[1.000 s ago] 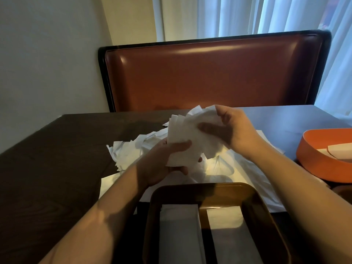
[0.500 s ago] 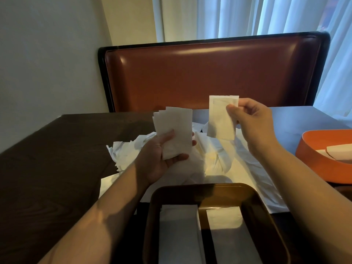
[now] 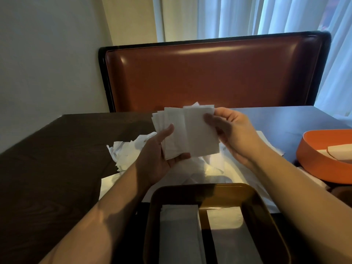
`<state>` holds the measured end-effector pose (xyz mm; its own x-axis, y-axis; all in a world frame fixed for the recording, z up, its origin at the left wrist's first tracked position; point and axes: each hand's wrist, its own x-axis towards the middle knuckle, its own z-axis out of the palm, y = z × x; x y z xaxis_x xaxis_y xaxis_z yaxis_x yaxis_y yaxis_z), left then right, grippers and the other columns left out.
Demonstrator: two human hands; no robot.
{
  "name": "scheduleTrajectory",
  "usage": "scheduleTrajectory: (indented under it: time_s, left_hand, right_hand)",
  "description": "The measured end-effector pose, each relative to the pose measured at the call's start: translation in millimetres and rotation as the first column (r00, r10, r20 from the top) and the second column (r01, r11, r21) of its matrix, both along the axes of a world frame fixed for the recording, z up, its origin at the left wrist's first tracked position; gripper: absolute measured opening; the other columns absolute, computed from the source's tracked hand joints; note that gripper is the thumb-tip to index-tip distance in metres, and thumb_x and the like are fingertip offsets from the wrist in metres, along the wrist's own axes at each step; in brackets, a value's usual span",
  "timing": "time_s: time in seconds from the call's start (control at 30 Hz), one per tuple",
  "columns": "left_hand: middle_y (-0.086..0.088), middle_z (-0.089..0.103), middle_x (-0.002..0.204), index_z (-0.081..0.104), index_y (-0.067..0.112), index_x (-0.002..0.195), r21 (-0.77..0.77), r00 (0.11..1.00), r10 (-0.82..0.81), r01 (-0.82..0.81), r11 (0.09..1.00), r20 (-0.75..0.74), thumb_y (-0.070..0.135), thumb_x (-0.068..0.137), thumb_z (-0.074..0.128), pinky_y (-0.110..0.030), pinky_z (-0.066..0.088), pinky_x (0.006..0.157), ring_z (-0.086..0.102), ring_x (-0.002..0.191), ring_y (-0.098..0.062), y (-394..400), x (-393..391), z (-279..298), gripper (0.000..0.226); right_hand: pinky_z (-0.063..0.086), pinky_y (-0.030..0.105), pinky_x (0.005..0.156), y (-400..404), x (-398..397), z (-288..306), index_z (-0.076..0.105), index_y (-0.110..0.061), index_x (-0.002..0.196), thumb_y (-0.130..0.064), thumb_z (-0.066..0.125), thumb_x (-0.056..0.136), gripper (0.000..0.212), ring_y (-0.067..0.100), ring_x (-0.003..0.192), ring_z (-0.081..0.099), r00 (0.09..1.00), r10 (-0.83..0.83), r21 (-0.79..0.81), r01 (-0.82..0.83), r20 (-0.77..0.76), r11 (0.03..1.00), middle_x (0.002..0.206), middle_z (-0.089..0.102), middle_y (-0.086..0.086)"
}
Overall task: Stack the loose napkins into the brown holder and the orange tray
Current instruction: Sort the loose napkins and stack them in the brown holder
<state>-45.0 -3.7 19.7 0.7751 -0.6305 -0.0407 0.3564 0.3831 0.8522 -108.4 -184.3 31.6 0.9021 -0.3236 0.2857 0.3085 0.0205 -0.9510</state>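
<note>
Up above the dark wooden table, the left hand grips a fanned stack of white folded paper napkins, thumb pressed across the front of the stack and the fingers curled beneath its lower edge. Just beside it, the right hand pinches a single white folded napkin by its upper right corner, thumb on the near face and the fingers behind; this napkin overlaps the right edge of the stack and appears to touch it. Both are held upright, facing the camera, in the air over a loose heap of crumpled and flat white napkins that spreads across the middle of the table. Closer to the person, at the bottom of the view, sits the brown rounded-rectangular holder, with two neat piles of white napkins side by side inside it, one in the left half and one in the right half, a dark gap between them. Off at the right edge of the table stands the orange round-walled tray, partly cut off by the frame, with a few pale napkins lying inside it. Beyond the table rises a reddish-brown padded seat back with a dark frame, and behind that hang sheer white curtains.
</note>
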Motion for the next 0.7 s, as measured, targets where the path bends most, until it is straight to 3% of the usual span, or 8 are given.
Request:
scheduleTrajectory:
  time_s: [0.07, 0.13, 0.2, 0.27, 0.37, 0.5, 0.6, 0.7]
  left_hand:
    - [-0.01, 0.062, 0.108, 0.052, 0.026, 0.113, 0.009, 1.0, -0.012, 0.012, 1.0, 0.018, 0.038, 0.075, 0.059, -0.041, 0.059, 0.071, 0.062, 0.102, -0.027, -2, -2, 0, 0.04]
    - [-0.007, 0.067, 0.098, 0.054, 0.027, 0.109, 0.025, 0.998, -0.025, 0.024, 0.999, 0.06, 0.039, 0.076, 0.057, -0.038, 0.06, 0.068, 0.066, 0.093, -0.023, -4, -4, 0, 0.036]
    - [-0.002, 0.073, 0.083, 0.055, 0.025, 0.106, 0.049, 0.993, -0.028, 0.023, 0.999, 0.111, 0.032, 0.083, 0.057, -0.032, 0.059, 0.061, 0.07, 0.081, -0.017, -5, -6, -1, 0.024]
    - [0.005, 0.074, 0.072, 0.054, 0.023, 0.104, 0.076, 0.991, -0.008, -0.002, 0.997, 0.135, 0.021, 0.092, 0.054, -0.029, 0.059, 0.058, 0.072, 0.071, -0.012, -6, -6, -4, 0.012]
    - [0.001, 0.074, 0.084, 0.054, 0.023, 0.103, 0.115, 0.99, 0.032, -0.048, 0.992, 0.135, 0.017, 0.096, 0.054, -0.033, 0.059, 0.062, 0.072, 0.079, -0.015, -8, -4, -7, 0.01]
    - [-0.007, 0.066, 0.101, 0.054, 0.023, 0.104, 0.094, 0.995, 0.082, -0.088, 0.992, 0.063, 0.021, 0.097, 0.052, -0.038, 0.06, 0.067, 0.066, 0.091, -0.023, -6, -1, -6, 0.008]
    - [-0.009, 0.065, 0.107, 0.054, 0.022, 0.109, 0.048, 0.996, 0.087, -0.088, 0.995, 0.015, 0.024, 0.097, 0.053, -0.043, 0.06, 0.074, 0.065, 0.099, -0.026, -3, 1, -5, 0.012]
    - [-0.011, 0.066, 0.113, 0.054, 0.019, 0.114, 0.011, 0.996, 0.086, -0.086, 0.996, -0.036, 0.023, 0.096, 0.053, -0.048, 0.058, 0.083, 0.065, 0.105, -0.03, -1, 4, -6, 0.018]
  right_hand:
    - [0.057, 0.032, 0.08, 6, 4, -4, 0.07, -0.004, 0.109, -0.014, 0.061, 0.095, 0.019, 0.017, 0.089, 0.069, 1.0, -0.005, -0.03, 0.004, -0.031, 1.0, 0.099, 0.074, 0.007]
    - [0.056, 0.027, 0.07, 8, 6, -6, 0.07, -0.004, 0.104, -0.014, 0.062, 0.094, 0.016, 0.011, 0.081, 0.068, 0.999, -0.021, -0.062, 0.018, -0.05, 0.998, 0.091, 0.074, 0.003]
    - [0.056, 0.025, 0.068, 10, 7, -8, 0.07, -0.006, 0.098, -0.016, 0.065, 0.092, 0.013, 0.012, 0.081, 0.069, 0.997, -0.033, -0.101, 0.026, -0.071, 0.995, 0.089, 0.073, 0.002]
    - [0.06, 0.033, 0.074, 13, 9, -9, 0.069, -0.008, 0.094, -0.018, 0.068, 0.09, 0.011, 0.02, 0.087, 0.069, 0.995, -0.041, -0.125, 0.03, -0.089, 0.992, 0.091, 0.072, 0.005]
    - [0.06, 0.033, 0.078, 15, 8, -8, 0.068, -0.01, 0.096, -0.023, 0.069, 0.087, 0.015, 0.02, 0.088, 0.07, 0.994, -0.019, -0.142, 0.003, -0.111, 0.99, 0.093, 0.073, 0.005]
    - [0.056, 0.034, 0.084, 1, 2, -4, 0.068, -0.015, 0.109, -0.049, 0.067, 0.074, 0.049, 0.022, 0.09, 0.068, 0.983, 0.017, -0.351, -0.081, -0.182, 0.933, 0.096, 0.073, 0.004]
    - [0.053, 0.028, 0.077, -8, -5, -4, 0.071, -0.022, 0.102, -0.048, 0.069, 0.069, 0.042, 0.014, 0.084, 0.064, 0.966, 0.092, -0.412, -0.188, -0.24, 0.891, 0.094, 0.072, -0.003]
    - [0.048, 0.021, 0.084, -10, -7, -3, 0.067, -0.03, 0.106, -0.051, 0.07, 0.067, 0.044, 0.004, 0.099, 0.063, 0.965, 0.085, -0.461, -0.193, -0.246, 0.866, 0.107, 0.069, -0.01]
